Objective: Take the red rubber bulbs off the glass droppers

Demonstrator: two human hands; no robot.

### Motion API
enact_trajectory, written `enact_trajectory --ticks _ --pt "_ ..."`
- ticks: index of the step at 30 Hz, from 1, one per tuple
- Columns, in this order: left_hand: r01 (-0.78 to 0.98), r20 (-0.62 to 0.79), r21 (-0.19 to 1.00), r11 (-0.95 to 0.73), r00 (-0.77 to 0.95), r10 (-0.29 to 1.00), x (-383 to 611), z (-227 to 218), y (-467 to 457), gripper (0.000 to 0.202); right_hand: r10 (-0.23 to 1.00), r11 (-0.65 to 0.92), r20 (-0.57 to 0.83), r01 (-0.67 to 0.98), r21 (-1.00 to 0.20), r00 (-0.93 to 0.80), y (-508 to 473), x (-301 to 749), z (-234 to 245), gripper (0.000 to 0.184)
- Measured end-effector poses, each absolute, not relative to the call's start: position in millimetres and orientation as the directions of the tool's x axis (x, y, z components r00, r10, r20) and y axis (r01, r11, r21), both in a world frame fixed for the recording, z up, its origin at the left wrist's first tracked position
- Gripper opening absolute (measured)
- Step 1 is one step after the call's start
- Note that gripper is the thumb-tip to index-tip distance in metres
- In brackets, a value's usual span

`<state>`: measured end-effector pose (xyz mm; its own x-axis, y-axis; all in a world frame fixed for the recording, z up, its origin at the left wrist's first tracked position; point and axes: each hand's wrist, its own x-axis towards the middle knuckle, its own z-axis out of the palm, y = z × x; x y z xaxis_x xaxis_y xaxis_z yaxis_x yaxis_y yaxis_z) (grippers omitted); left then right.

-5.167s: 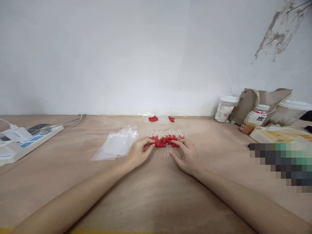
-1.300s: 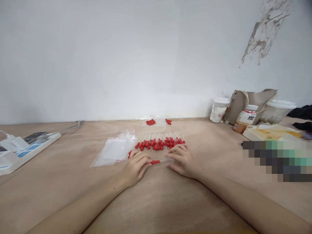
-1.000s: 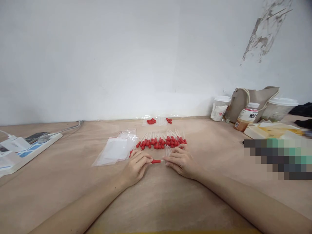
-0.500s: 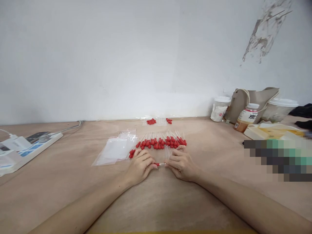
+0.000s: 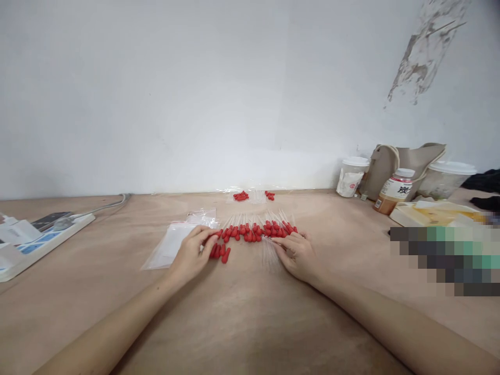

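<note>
A row of droppers with red rubber bulbs (image 5: 250, 234) and thin clear tubes lies across the middle of the table, tubes pointing to the wall. At its left end my left hand (image 5: 192, 251) has thumb and fingers closed on a dropper's red bulb (image 5: 219, 233). Several loose red bulbs (image 5: 225, 255) lie just below those fingers. My right hand (image 5: 300, 254) is right of a fan of bare clear tubes (image 5: 269, 256), its fingertips pinched at their upper ends on a thin tube. The tube in the pinch is partly hidden.
Clear zip bags (image 5: 167, 247) lie beside my left hand. By the wall is a clear bag with red bulbs (image 5: 241, 196). A power strip (image 5: 47, 247) is at left; a cup (image 5: 352, 177), bottle (image 5: 394, 191) and beige bag (image 5: 414, 161) stand at right.
My hands have moved apart from the dropper they both held. My left hand has gone left and away from me to the row's end; my right has moved slightly to the bare tubes.
</note>
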<state>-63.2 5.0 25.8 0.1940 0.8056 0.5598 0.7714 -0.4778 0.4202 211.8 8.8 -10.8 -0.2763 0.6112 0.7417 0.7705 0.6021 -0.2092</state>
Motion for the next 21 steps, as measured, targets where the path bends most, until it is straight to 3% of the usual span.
enact_trajectory --ticks 7,12,21 --pt "0.792 0.426 0.559 -0.243 -0.023 0.904 -92 29 24 0.035 0.561 0.592 0.763 0.8 -0.099 -0.321 19 195 -10 0.024" --pt "0.811 0.394 0.532 -0.243 0.017 0.919 -91 20 25 0.033 0.557 0.583 0.733 0.813 -0.01 -0.39 21 184 -13 0.023" --pt "0.817 0.283 0.531 -0.227 0.082 0.956 -90 20 22 0.038 0.686 0.591 0.611 0.792 -0.151 -0.395 11 181 -5 0.025"
